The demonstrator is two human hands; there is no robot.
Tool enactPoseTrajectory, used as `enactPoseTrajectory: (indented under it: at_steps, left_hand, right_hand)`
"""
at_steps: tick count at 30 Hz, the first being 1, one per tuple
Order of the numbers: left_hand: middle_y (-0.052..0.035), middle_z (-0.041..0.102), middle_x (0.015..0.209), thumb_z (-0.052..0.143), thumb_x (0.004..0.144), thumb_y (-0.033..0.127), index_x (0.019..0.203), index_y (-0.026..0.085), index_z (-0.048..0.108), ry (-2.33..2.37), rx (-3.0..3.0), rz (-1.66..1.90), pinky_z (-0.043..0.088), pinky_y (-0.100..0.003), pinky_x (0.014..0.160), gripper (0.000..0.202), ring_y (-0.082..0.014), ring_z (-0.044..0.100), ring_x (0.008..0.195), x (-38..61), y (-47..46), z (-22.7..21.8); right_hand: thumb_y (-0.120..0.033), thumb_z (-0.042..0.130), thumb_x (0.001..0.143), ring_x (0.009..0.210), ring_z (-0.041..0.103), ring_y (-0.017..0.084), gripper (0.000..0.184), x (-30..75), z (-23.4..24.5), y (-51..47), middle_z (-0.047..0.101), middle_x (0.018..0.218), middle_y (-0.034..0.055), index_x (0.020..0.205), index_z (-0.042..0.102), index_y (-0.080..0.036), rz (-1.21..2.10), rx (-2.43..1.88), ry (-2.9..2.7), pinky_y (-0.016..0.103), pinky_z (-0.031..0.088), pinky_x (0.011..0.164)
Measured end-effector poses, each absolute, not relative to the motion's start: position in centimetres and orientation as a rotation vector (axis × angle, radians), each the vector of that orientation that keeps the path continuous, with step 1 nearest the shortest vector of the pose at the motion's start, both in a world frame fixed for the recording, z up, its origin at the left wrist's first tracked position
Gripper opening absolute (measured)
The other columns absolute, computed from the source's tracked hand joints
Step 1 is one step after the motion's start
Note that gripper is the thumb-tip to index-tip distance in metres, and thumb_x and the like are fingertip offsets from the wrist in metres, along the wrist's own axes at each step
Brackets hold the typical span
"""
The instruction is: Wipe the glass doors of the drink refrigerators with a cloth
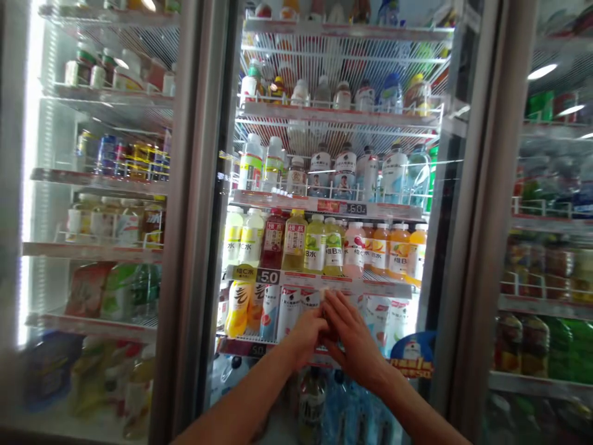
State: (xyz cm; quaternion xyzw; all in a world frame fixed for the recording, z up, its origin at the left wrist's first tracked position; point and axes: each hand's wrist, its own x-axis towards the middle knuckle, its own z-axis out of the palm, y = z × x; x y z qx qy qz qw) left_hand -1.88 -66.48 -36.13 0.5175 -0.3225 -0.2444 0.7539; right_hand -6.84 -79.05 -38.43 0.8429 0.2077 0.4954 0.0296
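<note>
My left hand (304,337) and my right hand (351,330) meet in front of the lower part of the middle drinks cooler. They are just below a shelf's price strip (384,286). The left fingers are curled, with their tips hidden behind the right hand. My right fingers lie close together and bend over toward the left hand. A small pale bit shows at the right fingertips; I cannot make out what it is. Behind the hands stand white cartons or bottles (290,312). Just above is a row of bottled drinks, among them a green-labelled bottle (315,244) and a pink bottle (355,247).
Orange-yellow bottles (238,309) stand left of my hands. A blue sticker (412,353) is at the right. Large water bottles (345,408) fill the bottom. Metal door frames (194,185) separate the middle cooler from stocked coolers on both sides. More shelves of bottles rise above.
</note>
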Motion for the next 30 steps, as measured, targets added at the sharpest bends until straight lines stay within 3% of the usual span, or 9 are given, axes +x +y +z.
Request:
enactPoseTrajectory:
  at_steps: [3,5,8,11,15,18,21,24,30]
  left_hand:
    - [-0.0011,0.068,0.081,0.047,0.055,0.009,0.081,0.017,0.067,-0.917,1.360,-0.284,0.046,-0.033,0.084,0.034,-0.0176,0.060,0.086,-1.3,-65.4,-34.7]
    - [-0.0019,0.068,0.100,0.044,0.063,0.010,0.096,0.020,0.066,-0.993,1.553,0.177,0.043,-0.038,0.095,0.040,-0.0192,0.058,0.100,0.1,-64.1,-33.3]
    - [-0.0064,0.055,0.127,0.041,0.076,0.014,0.114,0.018,0.059,-0.891,1.671,1.000,0.033,-0.043,0.107,0.042,-0.0207,0.046,0.122,3.0,-61.9,-31.7]
    - [-0.0120,0.040,0.141,0.041,0.082,0.018,0.126,0.014,0.048,-0.803,1.777,1.468,0.026,-0.048,0.110,0.044,-0.0243,0.031,0.134,6.1,-60.0,-31.7]
    - [-0.0123,0.029,0.148,0.039,0.088,0.023,0.139,0.016,0.029,-0.858,1.941,1.658,0.023,-0.047,0.111,0.052,-0.0239,0.020,0.139,8.7,-58.4,-33.2]
    - [-0.0111,0.028,0.148,0.037,0.090,0.025,0.143,0.018,0.022,-0.935,1.994,1.731,0.023,-0.043,0.111,0.055,-0.0221,0.017,0.139,9.5,-57.5,-33.7]
    - [-0.0108,0.027,0.148,0.038,0.091,0.026,0.144,0.019,0.018,-0.962,2.018,1.775,0.023,-0.041,0.111,0.057,-0.0215,0.016,0.139,9.8,-57.1,-33.7]
    - [-0.0113,0.026,0.149,0.037,0.091,0.028,0.145,0.018,0.015,-0.967,2.036,1.792,0.023,-0.041,0.111,0.059,-0.0218,0.016,0.139,10.0,-56.9,-33.6]
    - [-0.0131,0.026,0.148,0.038,0.092,0.031,0.145,0.017,0.010,-0.938,2.059,1.831,0.020,-0.042,0.112,0.062,-0.0218,0.016,0.139,10.6,-55.5,-33.8]
  right_hand:
    - [-0.016,0.043,0.085,0.121,0.048,0.018,0.061,-7.2,-34.7,-81.4,0.052,0.132,0.0049,0.142,0.026,-0.029,1.606,2.444,0.741,0.036,0.050,0.095]
    - [-0.015,0.040,0.086,0.119,0.050,0.018,0.056,-7.3,-30.4,-84.1,0.055,0.128,0.0040,0.139,0.033,-0.033,1.865,2.253,0.613,0.038,0.047,0.099]
    - [-0.020,0.041,0.086,0.128,0.040,0.025,0.043,-6.5,-25.4,-87.5,0.049,0.134,0.0078,0.128,0.050,-0.026,2.231,1.888,0.200,0.046,0.035,0.107]
    - [-0.020,0.041,0.086,0.133,0.033,0.026,0.044,-5.1,-25.5,-88.0,0.045,0.138,0.0083,0.129,0.047,-0.020,2.084,1.929,0.206,0.049,0.034,0.107]
    - [-0.013,0.039,0.085,0.135,0.030,0.019,0.044,-4.8,-28.0,-87.9,0.045,0.139,0.0060,0.129,0.046,-0.019,1.636,2.088,0.462,0.045,0.032,0.110]
    - [-0.023,0.045,0.087,0.132,0.036,0.017,0.035,-5.3,-25.6,-89.2,0.052,0.133,-0.0003,0.120,0.053,-0.027,1.530,2.106,0.520,0.044,0.027,0.111]
    - [-0.028,0.042,0.089,0.135,0.030,0.021,0.033,-3.9,-22.1,-88.8,0.049,0.135,0.0037,0.118,0.056,-0.023,1.891,2.051,0.294,0.048,0.024,0.111]
    - [-0.021,0.033,0.090,0.139,0.022,0.022,0.041,-1.2,-22.7,-85.1,0.043,0.139,0.0118,0.126,0.048,-0.013,2.244,1.932,0.151,0.046,0.028,0.110]
    - [-0.011,0.035,0.087,0.136,0.028,0.013,0.057,0.8,-25.4,-80.3,0.040,0.142,-0.0024,0.140,0.026,-0.031,1.503,2.006,0.762,0.041,0.026,0.113]
